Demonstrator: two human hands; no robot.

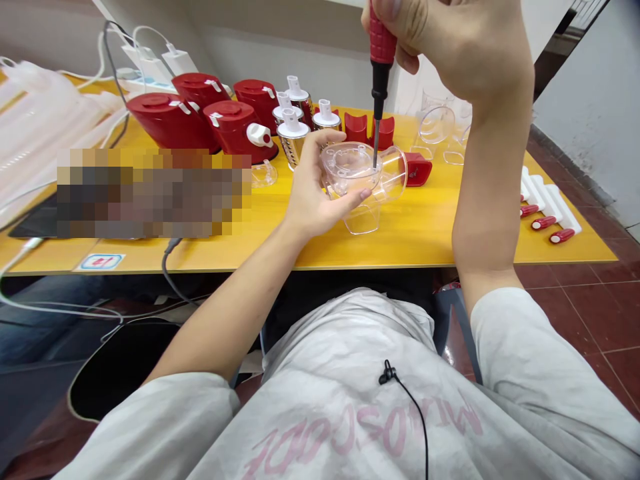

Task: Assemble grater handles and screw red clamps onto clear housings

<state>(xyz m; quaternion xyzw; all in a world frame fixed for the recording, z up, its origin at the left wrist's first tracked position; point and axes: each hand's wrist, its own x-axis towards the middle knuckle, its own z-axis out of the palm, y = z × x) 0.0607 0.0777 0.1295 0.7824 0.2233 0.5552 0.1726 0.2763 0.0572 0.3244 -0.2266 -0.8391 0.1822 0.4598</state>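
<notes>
In my right hand (pixel 440 40), held high, is a screwdriver (pixel 381 63) with a red and black handle. Its shaft points straight down, and the tip meets the rim of a clear plastic housing (pixel 350 163). Around that housing my left hand (pixel 317 183) is wrapped, thumb along the near side and fingers at the back left. The housing has a round side opening facing right and a clear part reaching down to the table. Just behind its right side lies a small red part (pixel 418 169). Whether a screw sits under the tip is too small to tell.
Red housings (pixel 173 123) and metal grater drums (pixel 293 133) with white tops stand at the back left. More clear plastic parts (pixel 437 125) are behind my right forearm. White cranks with red knobs (pixel 545 220) lie at the right table edge. Cables (pixel 173 247) hang at left.
</notes>
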